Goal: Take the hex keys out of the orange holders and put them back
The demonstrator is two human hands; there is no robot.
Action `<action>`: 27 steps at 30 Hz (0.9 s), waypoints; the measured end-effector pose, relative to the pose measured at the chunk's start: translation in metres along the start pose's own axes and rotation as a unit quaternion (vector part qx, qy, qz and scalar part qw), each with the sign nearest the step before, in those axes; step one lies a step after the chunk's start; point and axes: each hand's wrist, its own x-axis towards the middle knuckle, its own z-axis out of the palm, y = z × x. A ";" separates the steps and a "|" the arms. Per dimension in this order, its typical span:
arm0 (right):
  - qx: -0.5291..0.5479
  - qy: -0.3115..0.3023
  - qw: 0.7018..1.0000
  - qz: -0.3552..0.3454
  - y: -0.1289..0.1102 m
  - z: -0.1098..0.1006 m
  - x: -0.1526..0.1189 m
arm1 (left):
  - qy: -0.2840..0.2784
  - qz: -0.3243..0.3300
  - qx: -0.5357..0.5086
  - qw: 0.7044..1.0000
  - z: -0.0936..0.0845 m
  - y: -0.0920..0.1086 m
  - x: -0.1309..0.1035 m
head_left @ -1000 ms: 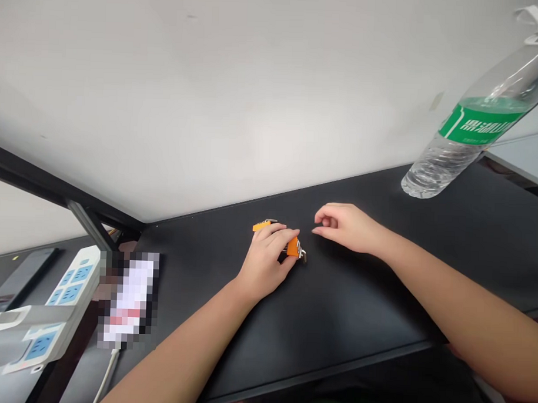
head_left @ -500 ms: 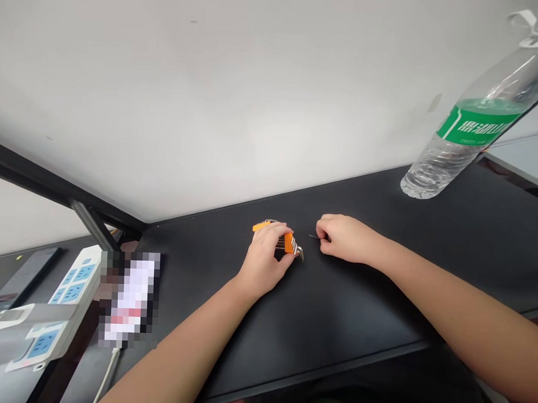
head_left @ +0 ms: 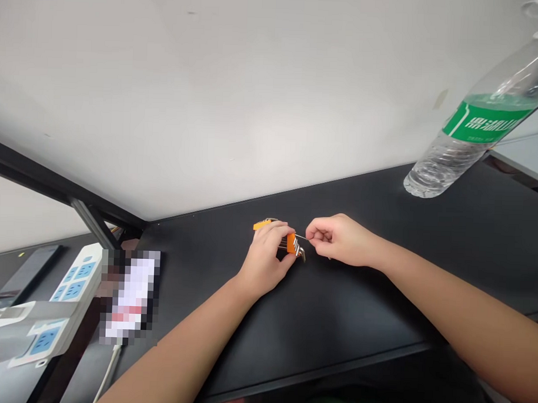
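My left hand is closed around an orange hex key holder on the black tabletop. Several metal hex keys sit in the holder, their bent ends sticking out on the right. Just to the right, my right hand pinches a thin hex key. The tip of this key meets the upper right edge of the holder; whether it is in a hole I cannot tell. Part of the holder is hidden under my left fingers.
A large water bottle with a green label stands at the back right by the white wall. On the left lie a white power strip with plugs, a dark phone and a blurred-out device on a cable.
My right hand has moved left, bringing the thin hex key from a small gap away up to the holder. The left hand keeps its hold in place.
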 end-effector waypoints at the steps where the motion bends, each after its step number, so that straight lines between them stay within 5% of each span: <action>1: 0.001 0.000 1.000 0.000 0.000 0.000 0.000 | 0.000 0.002 0.001 1.000 0.000 0.000 0.000; 27: 0.012 -0.010 1.000 0.025 -0.002 -0.001 -0.004 | -0.014 0.032 0.034 0.999 -0.001 0.001 0.002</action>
